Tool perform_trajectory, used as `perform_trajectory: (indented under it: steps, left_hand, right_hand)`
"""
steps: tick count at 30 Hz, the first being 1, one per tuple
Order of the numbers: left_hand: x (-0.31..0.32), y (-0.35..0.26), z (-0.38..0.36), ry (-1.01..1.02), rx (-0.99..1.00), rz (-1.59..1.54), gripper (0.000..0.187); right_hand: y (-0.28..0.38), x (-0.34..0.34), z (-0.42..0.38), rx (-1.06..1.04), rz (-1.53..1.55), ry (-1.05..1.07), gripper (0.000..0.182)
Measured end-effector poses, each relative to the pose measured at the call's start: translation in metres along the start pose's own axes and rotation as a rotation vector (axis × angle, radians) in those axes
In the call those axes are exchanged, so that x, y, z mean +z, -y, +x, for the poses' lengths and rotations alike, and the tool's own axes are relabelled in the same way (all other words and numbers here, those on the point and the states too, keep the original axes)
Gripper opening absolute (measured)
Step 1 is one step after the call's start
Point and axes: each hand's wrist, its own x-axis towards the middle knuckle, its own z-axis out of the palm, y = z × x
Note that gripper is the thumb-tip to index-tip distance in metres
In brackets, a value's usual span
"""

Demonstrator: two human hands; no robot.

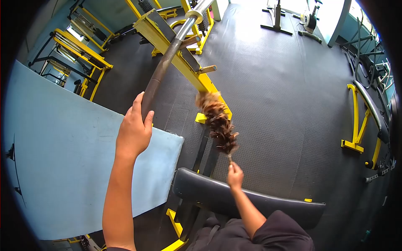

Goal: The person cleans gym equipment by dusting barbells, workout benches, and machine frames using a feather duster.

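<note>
My left hand [135, 130] is wrapped round the near end of a barbell [161, 69], whose dark sleeve runs up and away to a bare metal part. The bar lies across a yellow upright [180, 60] with short pegs. Lower down, my right hand [235, 175] is closed round the thin handle of a brown feather duster [224, 129]. The duster's blurred tip overlaps the foot of the yellow upright; whether it touches cannot be made out.
A black padded bench [251, 196] lies across the front, close to my body. To the left stands a light blue wall [96, 154]. Yellow gym machines [79, 48] stand at the back left, with an exercise bike [310, 21] and a yellow-legged frame [356, 121] to the right.
</note>
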Motion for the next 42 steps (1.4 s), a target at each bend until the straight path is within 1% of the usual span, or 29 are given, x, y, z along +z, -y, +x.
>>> perform_trajectory:
  steps: [1,3,5,7,9,11,13,14,15,17,18,19,21,23,25,26,27,29,31,32,33,34,35,36,37,39,41,42]
  left_hand:
    - [-0.001,0.0,0.001,0.009,-0.002,0.004,0.055]
    - [-0.002,-0.002,0.0,0.013,-0.012,-0.066,0.052]
    - [-0.001,-0.001,0.0,0.014,0.006,-0.087,0.052]
    - [-0.001,-0.001,0.0,0.013,0.026,-0.11,0.051]
    - [-0.001,-0.002,-0.002,-0.009,0.038,-0.073,0.052]
    - [-0.001,-0.003,0.0,-0.005,0.054,-0.074,0.051]
    - [0.001,-0.002,0.001,-0.036,0.088,-0.106,0.05]
    - [0.001,-0.002,0.001,-0.042,0.095,-0.099,0.049]
    - [0.001,-0.003,0.002,-0.034,0.093,-0.099,0.049]
    - [0.0,-0.005,0.001,-0.02,0.062,-0.099,0.049]
    - [-0.001,-0.005,-0.001,-0.013,0.051,-0.103,0.049]
    - [-0.001,-0.005,-0.001,-0.018,0.055,-0.082,0.049]
    - [0.001,-0.005,0.0,-0.025,0.047,-0.064,0.049]
    - [0.002,-0.003,-0.001,-0.055,0.074,-0.06,0.048]
    - [0.002,-0.001,-0.002,-0.049,0.066,-0.071,0.048]
    - [0.003,-0.001,-0.001,-0.06,0.065,-0.071,0.047]
    - [0.003,-0.001,0.0,-0.061,0.059,-0.082,0.047]
    - [0.0,0.0,-0.002,-0.008,0.04,-0.107,0.05]
    - [-0.001,0.001,-0.004,-0.013,0.012,-0.095,0.05]
    - [0.0,-0.001,-0.001,-0.008,0.009,-0.089,0.05]
    - [-0.001,-0.001,-0.001,-0.003,0.008,-0.082,0.05]
    - [0.001,0.001,-0.002,-0.03,0.03,-0.082,0.05]
    - [0.003,0.002,-0.001,-0.03,0.014,-0.078,0.05]
    - [0.005,0.003,-0.001,-0.069,0.05,-0.062,0.049]
    - [0.007,0.005,0.0,-0.111,0.081,-0.044,0.048]
    - [0.008,0.008,0.001,-0.112,0.07,0.004,0.05]
    - [0.009,0.007,0.001,-0.103,0.075,0.044,0.05]
    - [0.008,0.006,0.0,-0.103,0.069,0.079,0.05]
  right_hand:
    - [-0.003,0.018,-0.017,-0.029,0.086,-0.014,0.032]
    - [0.024,0.04,-0.033,-0.15,0.277,0.03,0.033]
    - [0.03,0.066,-0.017,0.014,0.333,0.087,0.034]
    - [0.012,0.101,0.015,-0.055,0.372,-0.049,0.034]
    - [-0.019,0.128,0.059,-0.008,0.321,-0.007,0.035]
    - [-0.028,0.135,0.093,0.35,0.365,-0.045,0.031]
    - [-0.004,0.111,0.113,0.93,0.549,-0.006,0.024]
    - [-0.01,0.109,0.13,1.157,0.55,0.029,0.019]
    - [-0.019,0.113,0.129,1.164,0.547,0.026,0.019]
    - [-0.01,0.112,0.111,1.092,0.509,0.15,0.022]
    - [-0.001,0.111,0.085,0.846,0.454,0.046,0.029]
    - [-0.01,0.109,0.07,0.724,0.382,0.072,0.029]
    - [-0.04,0.11,0.053,0.766,0.314,0.104,0.027]
    - [-0.049,0.112,0.021,0.946,0.147,0.232,0.028]
    - [-0.097,0.131,-0.029,1.202,0.155,0.325,0.03]
    - [-0.095,0.126,-0.063,1.2,0.164,0.316,0.03]
    - [-0.084,0.113,-0.096,1.196,0.171,0.315,0.031]
    - [-0.059,0.084,-0.137,1.04,0.133,0.183,0.028]
    - [-0.113,0.073,-0.159,0.267,-0.046,0.0,0.022]
    - [-0.089,0.04,-0.131,0.296,-0.177,0.222,0.023]
    - [-0.098,0.026,-0.102,0.072,-0.197,0.199,0.021]
    - [-0.113,0.008,-0.054,-0.045,-0.417,0.296,0.021]
    - [-0.112,-0.01,-0.004,-0.076,-0.521,0.33,0.022]
    - [-0.095,-0.029,0.039,-0.108,-0.645,0.34,0.024]
    - [-0.077,-0.044,0.07,-0.098,-0.776,0.311,0.026]
    - [-0.087,-0.051,0.104,-0.2,-0.722,0.136,0.015]
    - [-0.098,-0.061,0.086,-0.203,-0.784,0.35,0.019]
    - [-0.101,-0.068,0.065,-0.14,-0.897,0.509,0.03]
